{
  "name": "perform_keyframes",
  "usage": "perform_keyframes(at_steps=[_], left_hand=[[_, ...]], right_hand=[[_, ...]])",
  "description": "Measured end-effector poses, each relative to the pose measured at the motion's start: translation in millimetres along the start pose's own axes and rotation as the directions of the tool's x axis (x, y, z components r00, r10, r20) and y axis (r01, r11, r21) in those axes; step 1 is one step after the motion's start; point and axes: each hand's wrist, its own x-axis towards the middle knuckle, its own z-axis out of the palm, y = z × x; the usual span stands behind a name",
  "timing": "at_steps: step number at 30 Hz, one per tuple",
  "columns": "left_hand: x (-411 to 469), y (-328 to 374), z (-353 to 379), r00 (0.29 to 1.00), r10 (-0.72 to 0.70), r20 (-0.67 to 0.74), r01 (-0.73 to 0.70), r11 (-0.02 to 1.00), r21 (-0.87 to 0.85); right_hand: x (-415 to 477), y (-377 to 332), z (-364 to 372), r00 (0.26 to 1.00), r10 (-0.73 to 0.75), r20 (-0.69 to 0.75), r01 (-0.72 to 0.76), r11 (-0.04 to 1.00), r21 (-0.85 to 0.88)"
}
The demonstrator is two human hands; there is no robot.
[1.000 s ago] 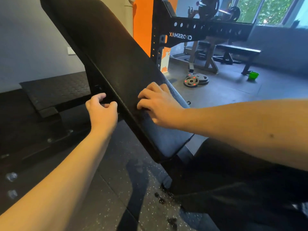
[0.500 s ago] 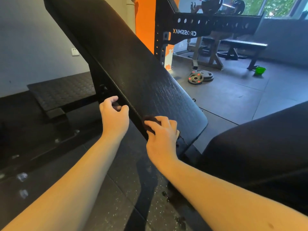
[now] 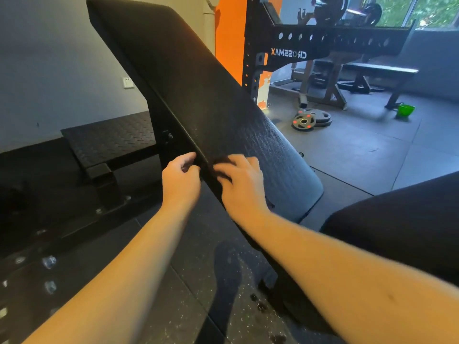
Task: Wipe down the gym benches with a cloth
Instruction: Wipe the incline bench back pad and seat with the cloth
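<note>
Room: gym with a dark speckled rubber floor (image 3: 347, 150), a grey wall and one orange wall strip (image 3: 227, 45).
Benches I count: two. One tilted black padded bench back (image 3: 198, 83) runs from upper left down to the centre, right in front of me; one flat black bench (image 3: 380, 68) stands well apart at the far right.
Hands: two, both bare, both at the lower left edge of the tilted pad.
Left hand (image 3: 181, 180): fingers curled at the pad's side edge; whether they clasp it I cannot tell.
Right hand (image 3: 242, 184): blurred, fingers bent over one small dark cloth (image 3: 222, 162), holding it against the pad's edge.
Cloth position: on the pad's left rim, between the two hands, mostly hidden under the right fingers.
Other pad: one black cushion (image 3: 397, 219) at lower right, just beside the tilted back.
Rack: one black perforated steel rack (image 3: 323, 43) behind the pad.
Weight plates: at least two grey round plates (image 3: 311, 119) stacked on the floor near the rack.
Bucket: one small green bucket (image 3: 406, 110) by the flat bench's leg.
Wall: one white socket plate (image 3: 128, 82).
</note>
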Motion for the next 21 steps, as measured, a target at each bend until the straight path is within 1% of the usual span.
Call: perform_keyframes(at_steps=[2,5,12,14,17,19,21], left_hand=[[0.9,0.6,1.5,1.000,-0.005,-0.006,0.005,1.000,0.016],[-2.0,2.2,0.4,1.000,0.007,0.007,-0.007,1.000,0.022],[-6.9,9.2,-3.9,0.998,0.048,0.038,-0.048,0.999,0.010],[-6.7,7.2,-4.9,0.998,0.048,0.042,-0.049,0.999,0.010],[-4.9,4.0,-5.0,0.997,0.061,0.039,-0.062,0.997,0.037],[-5.6,3.9,-3.6,0.998,0.049,0.024,-0.050,0.998,0.045],[-6.4,4.5,-1.5,0.999,0.041,0.010,-0.042,0.998,0.036]], right_hand=[[-35.7,6.6,-5.4,0.999,0.030,-0.044,-0.032,0.999,-0.038],[-52.8,7.0,-6.0,0.995,0.092,-0.036,-0.093,0.995,-0.032],[34.1,-22.0,15.2,0.991,0.134,-0.026,-0.130,0.986,0.106],[39.8,-24.6,17.0,0.994,0.113,-0.009,-0.112,0.993,0.043],[12.0,-16.0,8.9,0.996,0.087,-0.013,-0.088,0.995,-0.052],[-19.0,-6.5,1.7,0.995,0.096,-0.038,-0.098,0.994,-0.058],[-46.4,3.4,-4.6,0.989,0.134,-0.064,-0.137,0.989,-0.045]])
